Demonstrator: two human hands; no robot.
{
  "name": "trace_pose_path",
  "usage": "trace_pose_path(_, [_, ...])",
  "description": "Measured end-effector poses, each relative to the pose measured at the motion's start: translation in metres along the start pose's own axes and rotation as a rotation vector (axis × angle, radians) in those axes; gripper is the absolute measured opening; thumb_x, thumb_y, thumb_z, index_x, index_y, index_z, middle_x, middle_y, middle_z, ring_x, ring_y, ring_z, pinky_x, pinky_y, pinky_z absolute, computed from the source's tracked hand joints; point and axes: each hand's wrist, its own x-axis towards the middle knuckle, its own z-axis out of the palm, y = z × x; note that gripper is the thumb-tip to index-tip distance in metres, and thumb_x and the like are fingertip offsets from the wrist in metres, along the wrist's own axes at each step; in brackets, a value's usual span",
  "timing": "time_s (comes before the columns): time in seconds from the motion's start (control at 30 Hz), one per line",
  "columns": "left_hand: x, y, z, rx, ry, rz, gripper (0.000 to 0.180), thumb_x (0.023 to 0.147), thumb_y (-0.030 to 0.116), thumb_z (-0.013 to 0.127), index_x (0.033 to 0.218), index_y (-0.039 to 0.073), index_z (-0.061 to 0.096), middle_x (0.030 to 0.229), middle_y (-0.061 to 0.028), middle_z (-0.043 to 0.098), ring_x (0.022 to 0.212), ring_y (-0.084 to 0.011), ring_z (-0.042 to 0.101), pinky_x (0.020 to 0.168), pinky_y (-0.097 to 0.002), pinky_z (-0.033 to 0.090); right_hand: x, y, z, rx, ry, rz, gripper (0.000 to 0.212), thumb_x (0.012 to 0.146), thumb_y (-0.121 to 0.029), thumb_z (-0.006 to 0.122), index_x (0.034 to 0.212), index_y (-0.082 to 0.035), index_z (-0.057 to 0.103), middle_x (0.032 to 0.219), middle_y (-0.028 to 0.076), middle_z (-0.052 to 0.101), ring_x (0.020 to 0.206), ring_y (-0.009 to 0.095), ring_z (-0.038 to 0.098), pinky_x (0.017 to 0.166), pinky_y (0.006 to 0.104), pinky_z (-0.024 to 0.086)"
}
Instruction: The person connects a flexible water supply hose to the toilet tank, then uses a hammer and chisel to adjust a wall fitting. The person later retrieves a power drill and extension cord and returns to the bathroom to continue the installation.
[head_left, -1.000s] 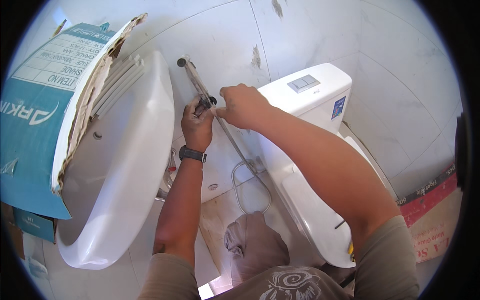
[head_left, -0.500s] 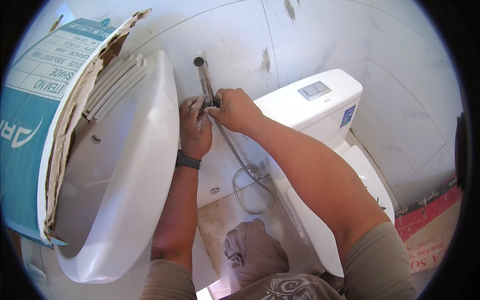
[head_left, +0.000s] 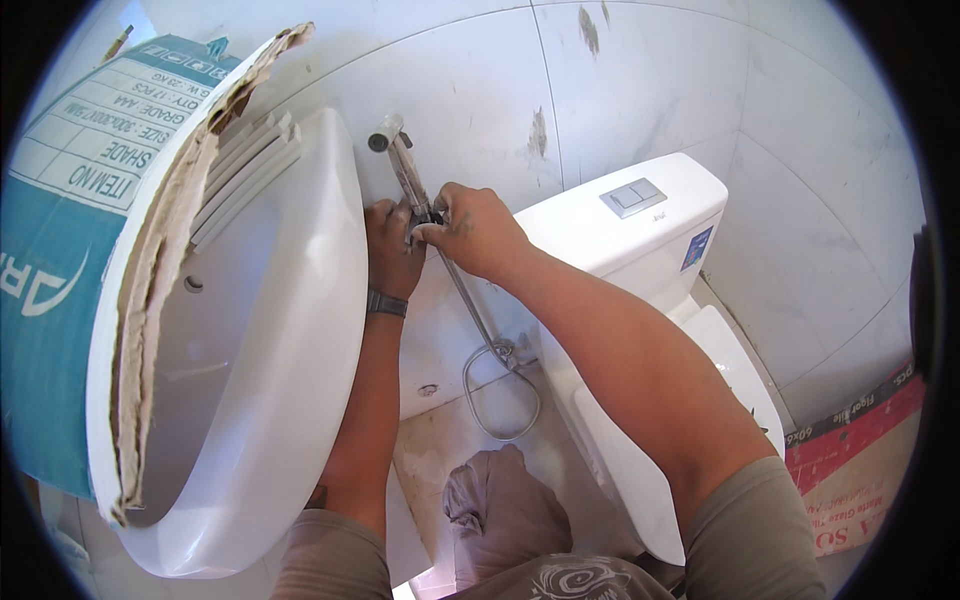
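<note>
A chrome handheld bidet sprayer (head_left: 405, 168) leans upright against the tiled wall, its round head tilted to the left. Around its lower end, my left hand (head_left: 393, 250) is closed, with the fingers curled in close to the wall. My right hand (head_left: 478, 230) pinches the same lower end from the right, thumb and fingers pressed together by a small dark fitting. The fingers partly hide that joint, so its exact shape does not show. From under the hands a metal flexible hose (head_left: 468, 300) runs down and loops near the floor.
On the left stands a white washbasin (head_left: 290, 330) with several pale strips (head_left: 245, 180) in it and a torn teal carton (head_left: 60, 250) over its edge. A white toilet (head_left: 600, 235) is close on the right. Beyond it lies a red and brown carton (head_left: 850, 470).
The sprayer's head has turned and swung left, so its lever side now shows. My left fingers have curled in lower. The right hand keeps its pinch, and the view has shifted slightly.
</note>
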Motion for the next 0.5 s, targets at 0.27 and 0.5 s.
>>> trace_pose_path(0.27, [-0.010, -0.012, 0.016, 0.054, 0.025, 0.016, 0.036, 0.074, 0.030, 0.080, 0.104, 0.013, 0.071, 0.115, -0.0043, 0.062, 0.111, -0.0303, 0.053, 0.099, -0.0522, 0.033, 0.012, -0.003, -0.009, 0.045, 0.205, -0.227, 0.042, 0.081, -0.032, 0.080, 0.102, 0.002, 0.068, 0.090, 0.022, 0.072, 0.089, 0.041, 0.071, 0.081, 0.0467, 0.057])
trace_pose_path(0.5, [-0.012, -0.012, 0.020, 0.059, 0.014, 0.003, 0.037, 0.073, 0.029, 0.082, 0.104, 0.013, 0.071, 0.117, -0.0060, 0.062, 0.113, -0.0327, 0.053, 0.097, -0.0538, 0.034, 0.030, -0.024, -0.027, -0.083, -0.011, -0.168, 0.033, 0.082, -0.029, 0.077, 0.098, 0.000, 0.071, 0.094, 0.023, 0.072, 0.091, 0.042, 0.070, 0.081, 0.0470, 0.057])
